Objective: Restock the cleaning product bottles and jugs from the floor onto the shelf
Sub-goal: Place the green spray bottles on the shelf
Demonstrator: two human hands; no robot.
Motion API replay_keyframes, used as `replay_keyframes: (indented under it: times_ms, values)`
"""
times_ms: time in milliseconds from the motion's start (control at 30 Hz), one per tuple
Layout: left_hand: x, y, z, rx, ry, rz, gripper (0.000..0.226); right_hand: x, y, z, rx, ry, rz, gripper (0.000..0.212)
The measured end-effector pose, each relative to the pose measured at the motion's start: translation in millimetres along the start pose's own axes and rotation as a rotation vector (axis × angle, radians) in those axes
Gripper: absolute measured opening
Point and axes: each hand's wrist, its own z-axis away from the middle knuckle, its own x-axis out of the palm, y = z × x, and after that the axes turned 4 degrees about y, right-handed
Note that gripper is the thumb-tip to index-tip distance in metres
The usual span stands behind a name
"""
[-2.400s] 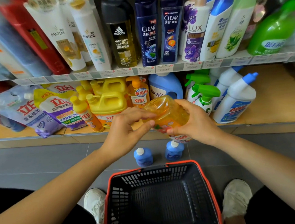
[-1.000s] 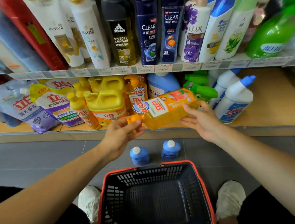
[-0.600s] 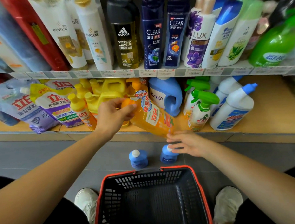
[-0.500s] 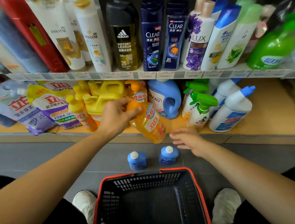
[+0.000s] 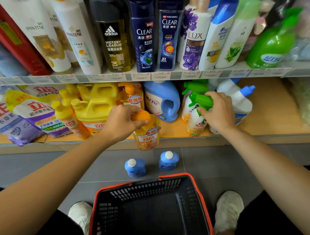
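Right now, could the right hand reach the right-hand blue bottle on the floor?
Probably yes, once freed: the right hand grips the green sprayer head, but nothing stands above the blue bottle.

The left hand (image 5: 123, 124) grips the orange bottle (image 5: 147, 134) by its cap at the shelf (image 5: 268, 111) edge — the right hand (image 5: 219, 111) holds a green spray bottle (image 5: 197, 117).
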Motion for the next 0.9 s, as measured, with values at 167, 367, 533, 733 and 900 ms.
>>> replay_keyframes:
  times_ms: [167, 367, 533, 733, 900]
  values:
    - [-3, 2, 7, 0.007, -0.021, -0.003, 0.036, 1, 4, -10, -0.021, -0.139, 0.002, 0.056]
    - [12, 2, 15, 0.017, -0.133, -0.044, 0.03, -3, 5, -14, -0.042, -0.174, -0.031, 0.049]
    - [42, -13, 18, 0.022, -0.221, -0.167, 0.036, -9, 1, 1, -0.14, -0.203, -0.067, 0.052]
    - [75, -41, 32, -0.033, -0.335, -0.27, 0.036, -23, -8, 10, -0.179, -0.191, -0.127, 0.047]
    - [91, -58, 40, -0.052, -0.453, -0.461, 0.029, -31, -23, 20, -0.216, -0.314, -0.195, 0.031]
